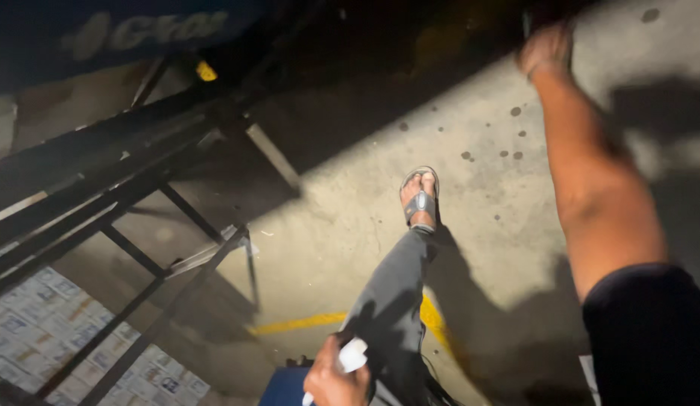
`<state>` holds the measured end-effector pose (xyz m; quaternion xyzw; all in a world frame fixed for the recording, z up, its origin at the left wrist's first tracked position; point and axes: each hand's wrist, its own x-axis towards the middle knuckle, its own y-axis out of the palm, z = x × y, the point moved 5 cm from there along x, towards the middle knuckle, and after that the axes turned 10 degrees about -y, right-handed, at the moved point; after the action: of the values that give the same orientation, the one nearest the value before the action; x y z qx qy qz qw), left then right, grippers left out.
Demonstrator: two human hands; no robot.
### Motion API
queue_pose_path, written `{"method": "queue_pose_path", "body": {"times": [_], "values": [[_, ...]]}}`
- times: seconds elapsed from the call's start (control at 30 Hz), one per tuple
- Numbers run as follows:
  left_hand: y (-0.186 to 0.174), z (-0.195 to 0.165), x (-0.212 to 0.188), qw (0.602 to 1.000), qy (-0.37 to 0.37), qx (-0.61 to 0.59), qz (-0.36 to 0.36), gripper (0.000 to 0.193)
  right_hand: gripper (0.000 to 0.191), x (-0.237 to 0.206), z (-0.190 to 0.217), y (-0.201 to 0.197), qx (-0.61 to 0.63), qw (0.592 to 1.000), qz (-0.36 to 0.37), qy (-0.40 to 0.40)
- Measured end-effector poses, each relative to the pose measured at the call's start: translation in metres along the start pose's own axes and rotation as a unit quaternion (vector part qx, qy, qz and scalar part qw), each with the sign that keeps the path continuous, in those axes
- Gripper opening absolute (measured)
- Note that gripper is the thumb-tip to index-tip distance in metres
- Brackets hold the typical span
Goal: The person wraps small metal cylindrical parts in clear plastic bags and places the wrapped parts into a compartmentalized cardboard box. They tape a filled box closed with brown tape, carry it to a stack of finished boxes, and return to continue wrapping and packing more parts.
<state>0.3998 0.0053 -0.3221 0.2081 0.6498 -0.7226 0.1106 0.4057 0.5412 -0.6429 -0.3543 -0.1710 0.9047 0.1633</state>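
The left hand (pixel 336 376) was curled tight round a small white object (pixel 352 356), low in the view beside the grey trouser leg (pixel 395 293). The right hand (pixel 546 46) reached far out over the concrete floor (pixel 350 218); its fingers were blurred, so their spread could not be told.

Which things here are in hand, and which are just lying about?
In hand:
- white object, gripped in the left hand
- right hand, stretched out toward the dark upper edge; what it touches is hidden

Lying about:
- black metal frame
- printed sheets under it
- blue box
- yellow floor line
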Motion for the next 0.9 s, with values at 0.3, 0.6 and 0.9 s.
{"method": "queue_pose_path", "body": {"times": [0.3, 0.6, 0.9], "values": [[-0.021, -0.02, 0.009, 0.985, -0.001, -0.134, 0.112, 0.03, 0.049, -0.295, 0.194, 0.182, 0.349, 0.932, 0.011, 0.1], [-0.224, 0.04, 0.022, 0.922, 0.063, -0.265, 0.276, 0.021, 0.056, -0.425, 0.504, 0.115, 0.109, 0.976, 0.173, -0.078], [-0.316, 0.198, -0.01, 0.8, -0.276, -0.527, 0.074, 0.027, 0.058, -0.335, 0.783, 0.07, 0.138, 0.869, 0.257, -0.4]]}}
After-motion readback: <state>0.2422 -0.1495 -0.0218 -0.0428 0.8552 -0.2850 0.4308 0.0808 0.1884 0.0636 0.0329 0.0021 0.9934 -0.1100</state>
